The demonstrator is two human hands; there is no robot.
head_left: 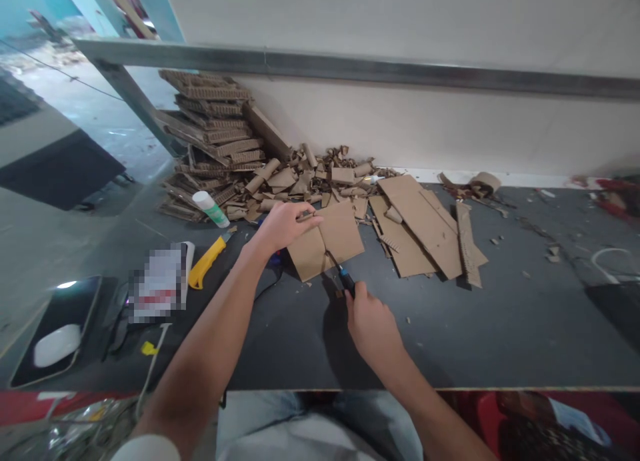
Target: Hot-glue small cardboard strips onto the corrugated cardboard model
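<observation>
My left hand (287,228) reaches over a folded or scored piece of brown cardboard (345,231), its fingers closed at the top edge. My right hand (373,321) is wrapped round the black-and-blue handle of a thin-shafted tool (345,278) that looks like a screwdriver. The metal tip of the tool touches the cardboard near its middle crease, at the lower edge. Partly hidden behind my left wrist is a blue object (275,258) with a dark cord.
Stacked corrugated cardboard strips (220,134) stand at the back left beside heaped scraps (310,171). Flat cardboard sheets (425,228) lie to the right. At left are a glue stick (211,209), a yellow utility knife (207,262) and a phone (57,328) with a white case on it.
</observation>
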